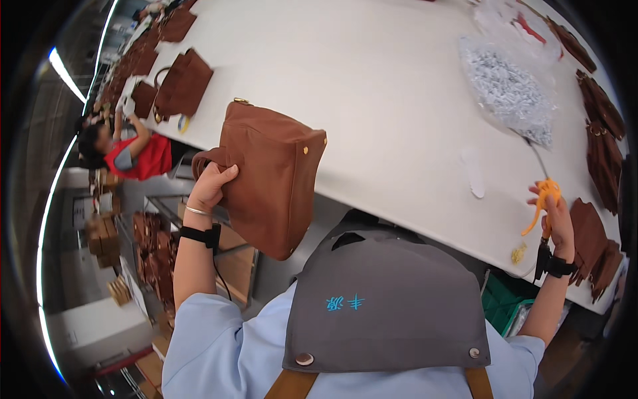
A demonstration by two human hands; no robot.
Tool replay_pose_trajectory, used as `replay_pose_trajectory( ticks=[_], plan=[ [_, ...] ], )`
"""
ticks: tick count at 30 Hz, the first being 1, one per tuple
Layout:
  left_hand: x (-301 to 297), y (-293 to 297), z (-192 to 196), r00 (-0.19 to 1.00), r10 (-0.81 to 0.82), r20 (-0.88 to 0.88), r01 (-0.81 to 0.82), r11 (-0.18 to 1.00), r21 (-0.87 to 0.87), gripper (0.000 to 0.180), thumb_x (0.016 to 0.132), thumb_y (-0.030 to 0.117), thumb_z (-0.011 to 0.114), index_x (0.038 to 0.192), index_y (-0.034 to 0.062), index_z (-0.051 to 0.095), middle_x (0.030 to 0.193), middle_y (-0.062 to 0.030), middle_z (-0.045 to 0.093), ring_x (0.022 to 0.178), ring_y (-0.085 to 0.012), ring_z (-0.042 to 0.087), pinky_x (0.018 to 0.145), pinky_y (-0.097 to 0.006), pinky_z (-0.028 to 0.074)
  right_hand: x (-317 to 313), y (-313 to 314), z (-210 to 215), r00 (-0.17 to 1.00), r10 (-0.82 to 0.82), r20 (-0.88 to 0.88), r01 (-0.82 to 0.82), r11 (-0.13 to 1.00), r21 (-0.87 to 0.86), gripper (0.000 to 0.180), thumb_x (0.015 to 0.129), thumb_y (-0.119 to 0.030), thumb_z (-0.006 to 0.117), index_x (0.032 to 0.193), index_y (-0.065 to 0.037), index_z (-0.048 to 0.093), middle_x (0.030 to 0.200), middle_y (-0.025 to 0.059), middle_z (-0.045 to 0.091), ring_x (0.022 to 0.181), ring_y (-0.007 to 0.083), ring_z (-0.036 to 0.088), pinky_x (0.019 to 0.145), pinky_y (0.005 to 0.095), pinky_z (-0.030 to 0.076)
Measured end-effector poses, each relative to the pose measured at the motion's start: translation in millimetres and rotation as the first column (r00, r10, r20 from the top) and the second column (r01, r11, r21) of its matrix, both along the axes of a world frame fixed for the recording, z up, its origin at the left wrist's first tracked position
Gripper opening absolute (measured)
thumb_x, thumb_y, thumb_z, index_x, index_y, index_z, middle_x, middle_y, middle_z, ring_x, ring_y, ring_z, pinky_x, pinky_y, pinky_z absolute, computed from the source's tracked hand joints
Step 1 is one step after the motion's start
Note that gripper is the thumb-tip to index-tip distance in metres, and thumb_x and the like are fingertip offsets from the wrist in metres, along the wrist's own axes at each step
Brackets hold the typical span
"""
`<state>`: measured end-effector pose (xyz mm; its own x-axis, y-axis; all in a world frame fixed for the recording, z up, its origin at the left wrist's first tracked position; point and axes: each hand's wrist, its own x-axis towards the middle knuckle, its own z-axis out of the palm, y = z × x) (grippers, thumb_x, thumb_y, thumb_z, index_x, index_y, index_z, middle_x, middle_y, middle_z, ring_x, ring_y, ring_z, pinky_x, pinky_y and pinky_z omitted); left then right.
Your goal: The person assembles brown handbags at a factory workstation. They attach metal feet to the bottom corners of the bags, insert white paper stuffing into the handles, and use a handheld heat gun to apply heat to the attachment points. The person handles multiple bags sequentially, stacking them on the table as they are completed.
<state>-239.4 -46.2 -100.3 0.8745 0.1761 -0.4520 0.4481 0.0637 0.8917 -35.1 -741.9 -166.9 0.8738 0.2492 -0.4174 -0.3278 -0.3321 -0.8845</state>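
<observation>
A brown leather handbag (269, 179) hangs tilted off the table's near edge, its base with small gold-coloured studs turned toward the right. My left hand (212, 184) is closed around its handle, the thumb lying against the bag's side. At the far right, over the table's near edge, my right hand (559, 216) is closed on an orange-handled tool (549, 191) with a curved orange piece and a slim dark shaft pointing away from me. The tool's exact kind cannot be made out. A small yellowish heap of bits (519, 253) lies on the table beside this hand.
The white table (392, 100) carries a clear bag of small white pieces (508, 86) and a white strip (472, 171). Brown bags (601, 166) line its right edge. Another brown handbag (185, 83) stands far left, near a person in red (143, 156). A green crate (502, 299) sits below.
</observation>
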Motion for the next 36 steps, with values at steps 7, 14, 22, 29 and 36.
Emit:
replay_pose_trajectory(
  ticks=[7,14,22,29,36],
  plan=[
    [-156,-29,-64,0.964,0.166,-0.21,-0.182,0.982,-0.059,0.058,0.083,0.025,0.077,0.128,-0.0029,0.055,0.124,-0.0085,0.063,0.112,-0.0175,0.059,0.099,-0.033,0.046,-69,245,97,0.32,0.945,0.068,-0.94,0.325,-0.098,0.032,0.092,-0.029,0.064,0.097,0.002,0.06,0.068,0.014,0.063,0.058,0.0283,0.061,0.059,0.0379,0.048],
    [-213,-39,-74,0.93,0.351,-0.113,-0.359,0.931,-0.061,0.06,0.083,0.025,0.077,0.129,-0.0048,0.053,0.121,-0.0073,0.063,0.11,-0.0184,0.06,0.097,-0.033,0.047,-79,244,77,0.061,0.998,0.022,-0.968,0.065,-0.243,0.035,0.09,-0.032,0.066,0.093,0.002,0.062,0.066,0.0163,0.063,0.061,0.0311,0.064,0.058,0.0384,0.05],
    [8,-36,22,0.995,-0.101,0.008,0.092,0.932,0.35,0.046,0.087,0.024,0.07,0.122,-0.0047,0.059,0.113,-0.008,0.066,0.105,-0.019,0.061,0.09,-0.033,0.048,-33,162,33,0.682,0.651,-0.335,-0.724,0.668,-0.176,0.026,0.095,-0.03,0.061,0.102,-0.006,0.067,0.072,-0.0003,0.064,0.062,0.0095,0.062,0.053,0.026,0.05],
    [353,-90,64,0.739,-0.659,-0.137,0.345,0.197,0.918,0.042,0.086,0.034,0.07,0.102,-0.0045,0.067,0.099,-0.0232,0.069,0.093,-0.0345,0.066,0.081,-0.04,0.052,-53,103,26,0.933,0.291,-0.214,-0.345,0.893,-0.289,0.03,0.094,-0.031,0.063,0.1,-0.001,0.065,0.072,0.003,0.065,0.061,0.0101,0.06,0.054,0.0259,0.05],
    [548,-129,-23,0.774,-0.633,0.013,-0.187,-0.209,0.96,0.026,0.092,0.013,0.05,0.114,-0.0004,0.056,0.113,-0.0146,0.066,0.108,-0.0298,0.063,0.088,-0.041,0.05,-87,117,34,0.978,0.012,-0.208,-0.101,0.901,-0.421,0.029,0.093,-0.024,0.064,0.106,0.003,0.063,0.077,0.0069,0.067,0.066,0.0146,0.066,0.057,0.0271,0.054]
  ],
)
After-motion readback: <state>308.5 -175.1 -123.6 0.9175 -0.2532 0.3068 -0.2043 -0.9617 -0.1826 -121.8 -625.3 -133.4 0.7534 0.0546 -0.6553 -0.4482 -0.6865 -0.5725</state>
